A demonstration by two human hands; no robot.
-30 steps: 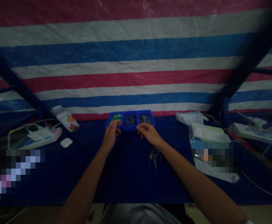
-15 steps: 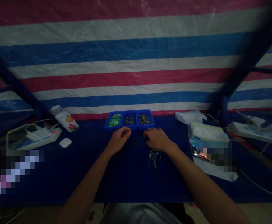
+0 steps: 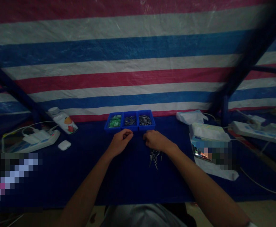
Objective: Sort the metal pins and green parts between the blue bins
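Three small blue trays (image 3: 129, 126) stand side by side at the back of the dark blue table; the left one holds green pieces (image 3: 114, 121), the other two hold small metal parts (image 3: 144, 119). My left hand (image 3: 120, 142) rests just in front of the trays with its fingers curled in a pinch; what it holds is too small to make out. My right hand (image 3: 156, 140) lies next to it, fingers curled, also hiding its contents. A loose pile of metal pins (image 3: 155, 157) lies on the table just under my right wrist.
A power strip with plugs and cables (image 3: 37, 138), a white earbud case (image 3: 64, 145) and a lying bottle (image 3: 62, 119) are at the left. Packets and white wrapping (image 3: 207, 132) lie at the right, with another power strip (image 3: 256, 130). A striped tarp hangs behind.
Both hands drew back from the blue trays toward me and now rest on the table in front of them, fingers curled. In the last half second they barely moved.
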